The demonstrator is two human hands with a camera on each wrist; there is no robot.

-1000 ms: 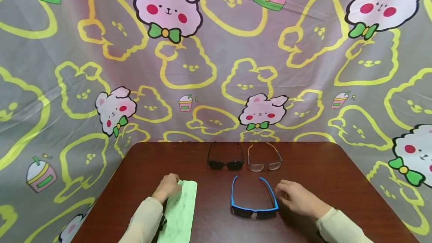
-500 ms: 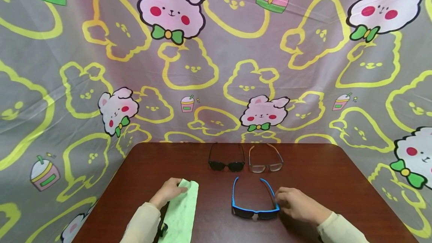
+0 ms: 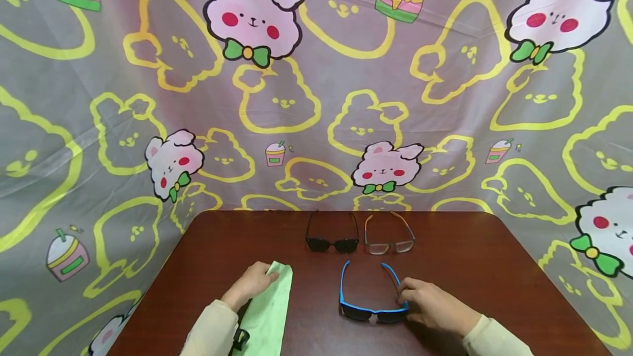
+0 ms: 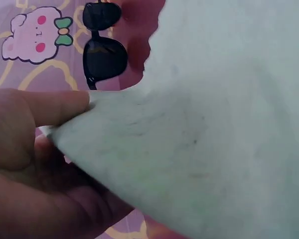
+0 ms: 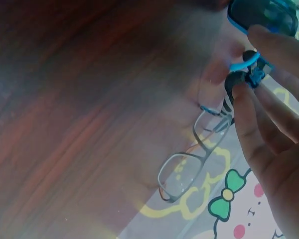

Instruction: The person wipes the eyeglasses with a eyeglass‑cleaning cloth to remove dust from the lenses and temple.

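Note:
My left hand [image 3: 252, 282] pinches the upper corner of a light green cloth [image 3: 265, 312] between thumb and fingers. In the left wrist view the cloth [image 4: 199, 139] fills much of the frame, its held edge lifted. Blue-framed sunglasses [image 3: 374, 310] with dark lenses lie unfolded in front of me, lenses toward me. At their right side, my right hand [image 3: 437, 304] holds the right temple by the hinge. The right wrist view shows the thumb by a dark lens [image 5: 264, 17] and the fingers about the temple; the hand partly hides that temple.
Black sunglasses [image 3: 331, 244] and clear-lensed eyeglasses [image 3: 389, 247] stand side by side behind the blue pair, near the back of the brown table [image 3: 237, 235]. A cartoon-printed curtain [image 3: 306, 87] hangs behind and at both sides.
My right hand has moved left from beside the blue sunglasses onto their right temple. My left hand has shifted slightly right, its thumb now over the cloth's corner.

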